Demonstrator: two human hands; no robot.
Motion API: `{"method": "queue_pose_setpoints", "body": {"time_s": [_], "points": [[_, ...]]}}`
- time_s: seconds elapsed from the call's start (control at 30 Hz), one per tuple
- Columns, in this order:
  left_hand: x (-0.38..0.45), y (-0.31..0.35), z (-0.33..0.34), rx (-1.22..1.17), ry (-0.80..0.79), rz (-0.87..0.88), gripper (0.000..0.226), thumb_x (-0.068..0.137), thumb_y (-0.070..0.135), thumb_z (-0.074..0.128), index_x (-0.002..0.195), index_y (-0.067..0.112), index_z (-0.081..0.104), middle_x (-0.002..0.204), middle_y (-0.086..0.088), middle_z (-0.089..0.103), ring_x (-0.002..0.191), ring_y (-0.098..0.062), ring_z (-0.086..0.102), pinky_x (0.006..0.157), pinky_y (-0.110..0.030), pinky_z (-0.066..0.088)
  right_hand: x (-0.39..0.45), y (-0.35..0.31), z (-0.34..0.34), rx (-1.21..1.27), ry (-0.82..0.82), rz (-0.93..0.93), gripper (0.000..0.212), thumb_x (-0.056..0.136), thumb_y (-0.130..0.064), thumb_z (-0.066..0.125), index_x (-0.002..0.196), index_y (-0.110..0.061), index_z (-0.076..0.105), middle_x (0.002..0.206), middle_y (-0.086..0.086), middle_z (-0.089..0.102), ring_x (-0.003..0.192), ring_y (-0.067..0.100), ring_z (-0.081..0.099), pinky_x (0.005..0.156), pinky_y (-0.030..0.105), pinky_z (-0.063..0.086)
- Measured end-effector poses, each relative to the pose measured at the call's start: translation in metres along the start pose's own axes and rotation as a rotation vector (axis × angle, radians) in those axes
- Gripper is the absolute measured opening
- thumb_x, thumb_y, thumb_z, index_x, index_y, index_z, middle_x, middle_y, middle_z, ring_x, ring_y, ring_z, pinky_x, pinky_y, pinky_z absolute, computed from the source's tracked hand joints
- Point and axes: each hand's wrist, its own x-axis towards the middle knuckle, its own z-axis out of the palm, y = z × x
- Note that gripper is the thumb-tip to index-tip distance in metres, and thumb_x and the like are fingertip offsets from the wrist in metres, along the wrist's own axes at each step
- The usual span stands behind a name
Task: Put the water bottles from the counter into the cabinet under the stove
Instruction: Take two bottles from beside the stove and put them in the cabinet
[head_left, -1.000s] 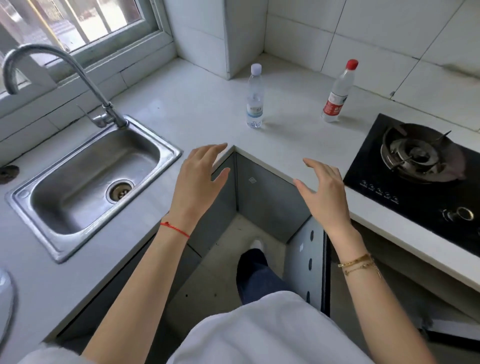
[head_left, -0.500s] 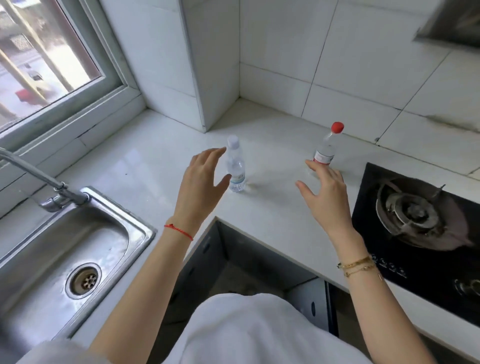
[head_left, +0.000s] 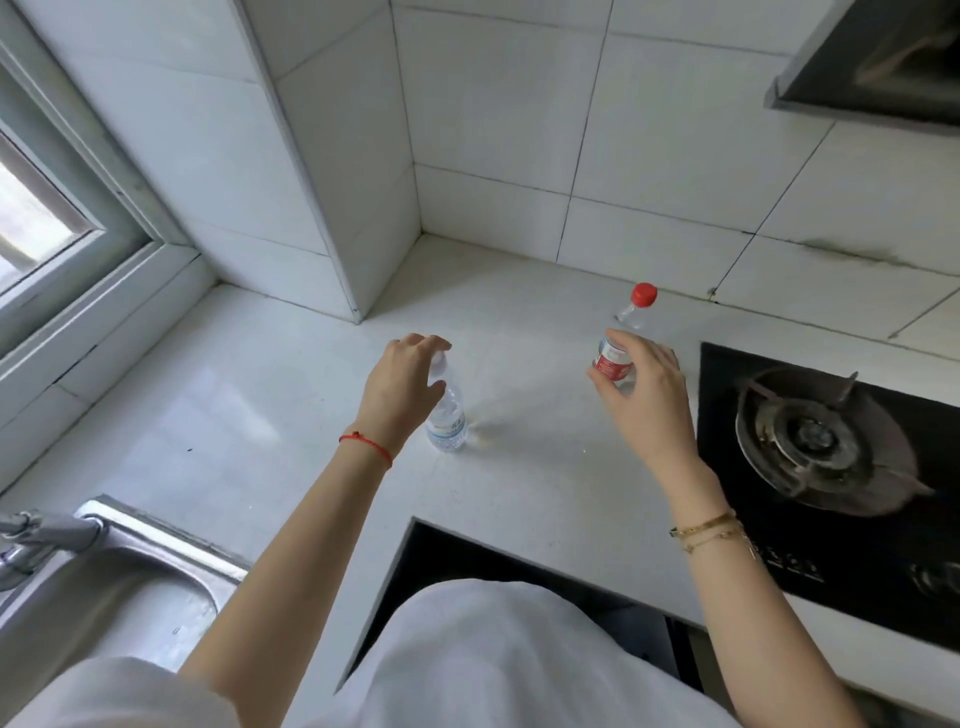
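Note:
Two water bottles stand upright on the white counter (head_left: 249, 395). The clear bottle (head_left: 450, 427) with a white cap and pale blue label is at centre. My left hand (head_left: 402, 387) curls over its top and neck, fingers and thumb closed around it. The red-capped bottle (head_left: 640, 301) with a red label stands to the right, beside the stove (head_left: 821, 441). My right hand (head_left: 647, 395) wraps its body, thumb on the label and fingers behind. The cabinet opening (head_left: 431, 551) under the counter shows dark below me, partly hidden by my white top.
A steel sink (head_left: 104, 597) and faucet (head_left: 41, 535) sit at lower left. The black gas stove with a burner fills the right side, under a range hood (head_left: 872, 62). Tiled walls form a corner behind the bottles, and a window (head_left: 31, 208) is at far left.
Both hands have moved forward from above the cabinet opening to the bottles and closed around them. My view has lifted toward the counter's back corner.

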Motion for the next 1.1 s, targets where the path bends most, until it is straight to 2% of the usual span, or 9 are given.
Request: {"method": "queue_pose_setpoints", "body": {"time_s": [0.17,0.33,0.47,0.53,0.67,0.8,0.97,1.1], "points": [[0.016,-0.003,-0.004,-0.045,-0.018,0.013,0.030,0.074,0.000,0.068,0.101,0.013,0.069,0.094,-0.009,0.066,0.084,-0.028,0.059,0.067,-0.026,0.036,0.024,0.016,0.001,-0.041,0.033,0.028,0.046,0.087,-0.024,0.069,0.129,-0.012,0.056,0.127,0.006,0.061,0.117,0.025,0.050,0.097,0.029,0.039],[0.025,0.012,-0.001,-0.016,0.041,0.096,0.031,0.072,0.008,0.071,0.100,0.019,0.068,0.098,-0.002,0.068,0.084,-0.026,0.059,0.065,-0.030,0.043,0.059,0.038,-0.002,-0.134,0.053,0.061,0.046,0.087,-0.023,0.067,0.129,-0.010,0.055,0.123,0.009,0.062,0.115,0.030,0.051,0.095,0.035,0.042],[0.037,0.029,-0.007,0.023,0.092,0.158,0.030,0.075,0.018,0.071,0.103,0.026,0.065,0.104,0.007,0.068,0.076,-0.021,0.062,0.059,-0.026,0.040,0.088,0.054,-0.001,-0.138,0.077,0.111,0.045,0.088,-0.021,0.064,0.131,-0.011,0.053,0.128,0.008,0.058,0.120,0.028,0.047,0.097,0.031,0.040],[0.043,0.037,-0.008,0.017,0.094,0.200,0.029,0.078,0.020,0.071,0.105,0.028,0.064,0.108,0.009,0.067,0.075,-0.019,0.064,0.057,-0.028,0.044,0.102,0.060,0.001,-0.127,0.074,0.128,0.046,0.089,-0.020,0.064,0.132,-0.010,0.051,0.131,0.009,0.055,0.123,0.029,0.046,0.099,0.033,0.040],[0.052,0.055,-0.002,-0.034,0.093,0.253,0.031,0.079,0.017,0.071,0.108,0.025,0.065,0.111,0.007,0.067,0.078,-0.020,0.066,0.061,-0.033,0.053,0.121,0.073,0.011,-0.123,-0.014,0.193,0.047,0.089,-0.019,0.065,0.133,-0.010,0.050,0.133,0.011,0.053,0.125,0.028,0.045,0.097,0.032,0.041],[0.057,0.068,0.003,-0.069,0.089,0.282,0.032,0.078,0.014,0.073,0.109,0.020,0.068,0.109,0.003,0.070,0.079,-0.020,0.067,0.063,-0.034,0.056,0.124,0.080,0.018,-0.123,-0.075,0.213,0.038,0.088,-0.015,0.066,0.123,-0.009,0.053,0.123,0.014,0.054,0.118,0.030,0.048,0.093,0.035,0.043],[0.049,0.079,0.007,-0.098,0.080,0.284,0.035,0.077,0.009,0.074,0.111,0.017,0.070,0.110,0.000,0.071,0.082,-0.022,0.068,0.067,-0.034,0.057,0.106,0.078,0.017,-0.071,-0.036,0.194,0.030,0.086,-0.009,0.067,0.114,-0.005,0.056,0.117,0.012,0.055,0.109,0.028,0.053,0.091,0.030,0.044],[0.034,0.084,0.009,-0.101,0.076,0.297,0.038,0.075,0.007,0.075,0.112,0.016,0.071,0.111,0.000,0.072,0.085,-0.024,0.070,0.070,-0.038,0.059,0.067,0.068,0.008,-0.034,0.065,0.154,0.027,0.086,-0.009,0.066,0.112,-0.007,0.058,0.113,0.010,0.057,0.104,0.025,0.055,0.088,0.024,0.042]]}}
